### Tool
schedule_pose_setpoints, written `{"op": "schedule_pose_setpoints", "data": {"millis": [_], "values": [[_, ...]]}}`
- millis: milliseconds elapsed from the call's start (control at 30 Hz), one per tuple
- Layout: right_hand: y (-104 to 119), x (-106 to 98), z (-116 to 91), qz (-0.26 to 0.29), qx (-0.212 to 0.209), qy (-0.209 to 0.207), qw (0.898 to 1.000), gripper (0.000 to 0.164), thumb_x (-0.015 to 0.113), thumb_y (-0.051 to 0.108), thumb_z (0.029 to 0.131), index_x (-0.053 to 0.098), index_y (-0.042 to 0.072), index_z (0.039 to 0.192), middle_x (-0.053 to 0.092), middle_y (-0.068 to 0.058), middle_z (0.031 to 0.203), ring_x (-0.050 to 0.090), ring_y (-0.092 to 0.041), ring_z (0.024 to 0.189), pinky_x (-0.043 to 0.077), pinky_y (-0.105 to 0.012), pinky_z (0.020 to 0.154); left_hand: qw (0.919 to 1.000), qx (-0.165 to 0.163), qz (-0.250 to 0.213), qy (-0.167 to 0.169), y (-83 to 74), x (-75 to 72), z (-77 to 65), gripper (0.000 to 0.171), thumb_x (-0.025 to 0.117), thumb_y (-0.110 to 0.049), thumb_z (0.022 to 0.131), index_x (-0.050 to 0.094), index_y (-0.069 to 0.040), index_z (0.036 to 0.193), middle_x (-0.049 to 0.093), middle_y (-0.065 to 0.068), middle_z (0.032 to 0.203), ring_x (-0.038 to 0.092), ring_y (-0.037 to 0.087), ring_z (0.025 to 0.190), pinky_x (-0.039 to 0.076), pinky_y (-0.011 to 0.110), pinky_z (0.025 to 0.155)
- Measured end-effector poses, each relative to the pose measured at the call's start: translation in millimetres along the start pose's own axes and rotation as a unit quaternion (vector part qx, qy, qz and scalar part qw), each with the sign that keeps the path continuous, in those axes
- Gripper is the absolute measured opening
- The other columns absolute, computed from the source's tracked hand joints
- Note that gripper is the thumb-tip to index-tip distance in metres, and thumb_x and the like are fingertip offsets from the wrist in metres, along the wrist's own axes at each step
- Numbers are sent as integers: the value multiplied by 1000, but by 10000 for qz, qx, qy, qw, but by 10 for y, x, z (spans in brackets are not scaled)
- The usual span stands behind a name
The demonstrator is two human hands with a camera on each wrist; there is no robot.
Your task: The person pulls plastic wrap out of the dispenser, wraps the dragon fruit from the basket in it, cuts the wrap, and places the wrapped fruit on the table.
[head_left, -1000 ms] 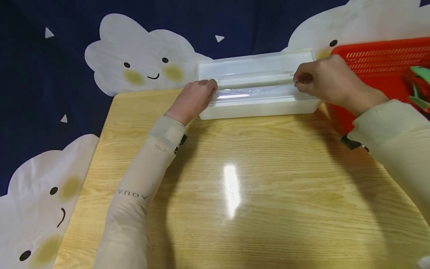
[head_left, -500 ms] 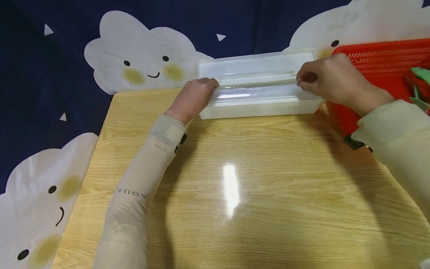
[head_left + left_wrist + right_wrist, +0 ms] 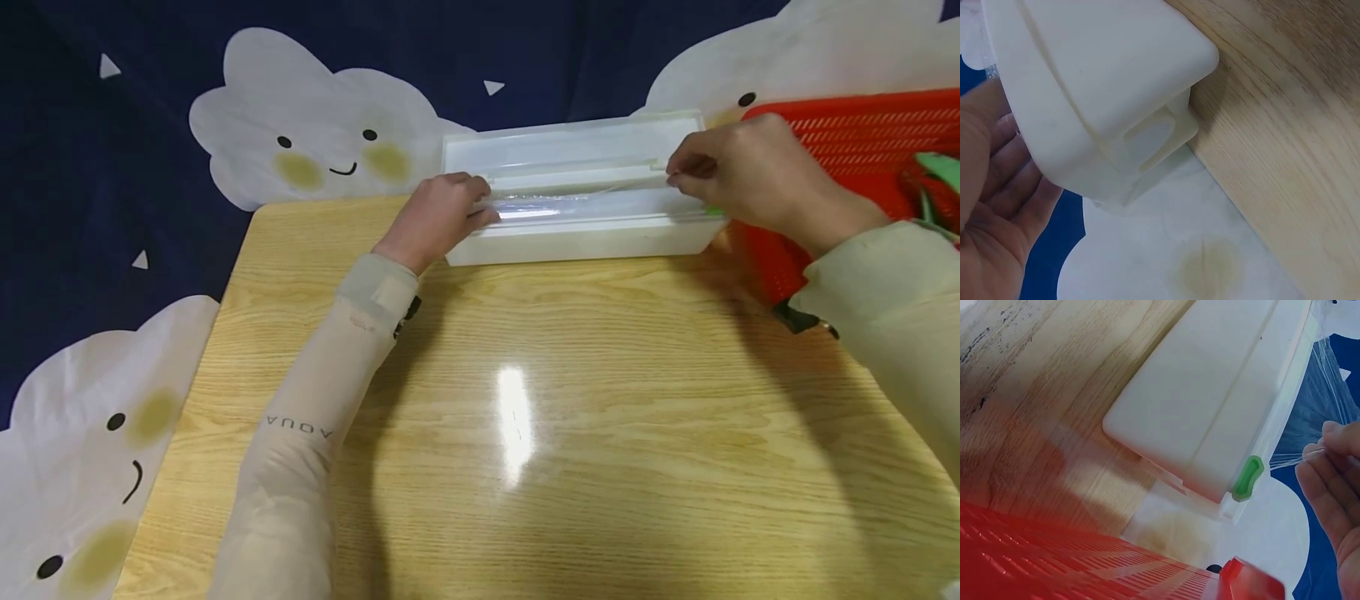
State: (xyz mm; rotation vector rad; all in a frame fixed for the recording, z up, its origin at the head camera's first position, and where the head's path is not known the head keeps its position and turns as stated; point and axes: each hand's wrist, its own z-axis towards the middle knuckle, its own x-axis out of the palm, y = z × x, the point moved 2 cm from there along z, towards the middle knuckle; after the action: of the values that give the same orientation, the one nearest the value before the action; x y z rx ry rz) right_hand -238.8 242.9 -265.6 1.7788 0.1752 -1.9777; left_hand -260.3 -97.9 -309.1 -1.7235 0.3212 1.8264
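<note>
A long white cling film dispenser point(image 3: 577, 242) stands at the table's back edge with its lid point(image 3: 570, 142) raised. Clear cling film point(image 3: 540, 208) lies along its opening, wrinkled at the upper edge. My right hand point(image 3: 757, 179) pinches a corner of the film between thumb and fingertips. In the right wrist view, the film point(image 3: 1310, 400) is drawn taut from the box to that hand point(image 3: 1335, 481). My left hand point(image 3: 438, 212) is at the dispenser's left end, thumb and fingers apart. Its fingers point(image 3: 1013, 181) look loosely extended beside the box, partly hidden behind it.
A red plastic basket point(image 3: 825, 158) holding something green stands close on the right. A green slider point(image 3: 1249, 478) sits at the dispenser's right end. Behind the wooden table point(image 3: 600, 400) hangs a dark blue cloth point(image 3: 420, 33) with white clouds.
My left thumb has parted from the fingers. My right hand has moved slightly right with the film's corner, and the green slider now shows beneath it.
</note>
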Motion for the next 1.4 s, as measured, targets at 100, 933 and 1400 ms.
{"op": "schedule_pose_setpoints", "data": {"millis": [100,933,1400], "values": [[-2,6,0,3,-68,-45,10000,19,74,13,94,78,3,111,79,-20,102,64,-29,80,37,-11,59,9999,-97,-98,46,0,4,20,36,67,-31,101,71,-3,122,75,14,117,73,28,104,59,39,96],[3,14,-35,-7,-383,-253,9989,17,74,11,94,79,3,107,79,-19,99,66,-28,73,35,-9,58,9965,405,615,-395,-95,10,116,16,55,-2,97,71,0,96,71,15,89,70,29,83,60,43,80],[13,2,-39,39,-186,-83,9998,18,73,13,95,79,4,109,79,-19,101,66,-28,76,38,-11,59,9986,330,399,-121,-108,-16,109,21,59,-13,103,75,-2,111,76,13,105,73,27,93,60,40,90]]}}
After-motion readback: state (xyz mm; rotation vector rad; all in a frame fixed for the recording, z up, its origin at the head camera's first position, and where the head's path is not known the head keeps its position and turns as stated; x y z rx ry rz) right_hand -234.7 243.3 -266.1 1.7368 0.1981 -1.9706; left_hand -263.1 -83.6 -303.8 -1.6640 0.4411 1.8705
